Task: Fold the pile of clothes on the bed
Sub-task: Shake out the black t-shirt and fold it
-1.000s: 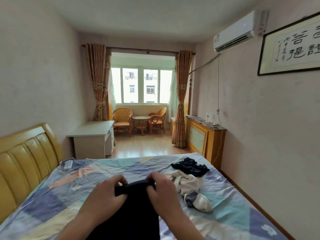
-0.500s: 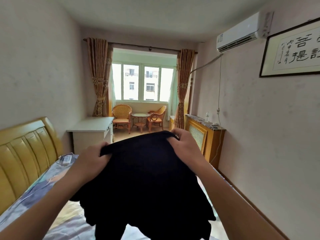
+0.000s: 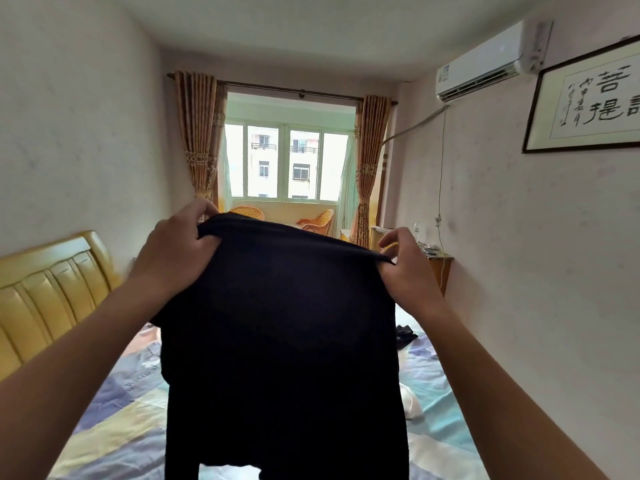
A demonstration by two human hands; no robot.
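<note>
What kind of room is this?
It looks like a bedroom: there's a bed with a padded headboard, curtains by the window, and clothes being folded.

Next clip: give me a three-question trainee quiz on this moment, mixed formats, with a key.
1. True or false: the black garment lies flat on the bed.
2. Multiple choice: where do the hands hold the garment? A) both at its top edge, left hand and right hand at opposite ends; B) both at its bottom hem; C) the left hand only.
3. Fill in: to the right of the garment, a dark piece and a ____ piece of clothing lie on the bed.

Key: 1 false, it hangs in the air; 2 A; 3 white.
</note>
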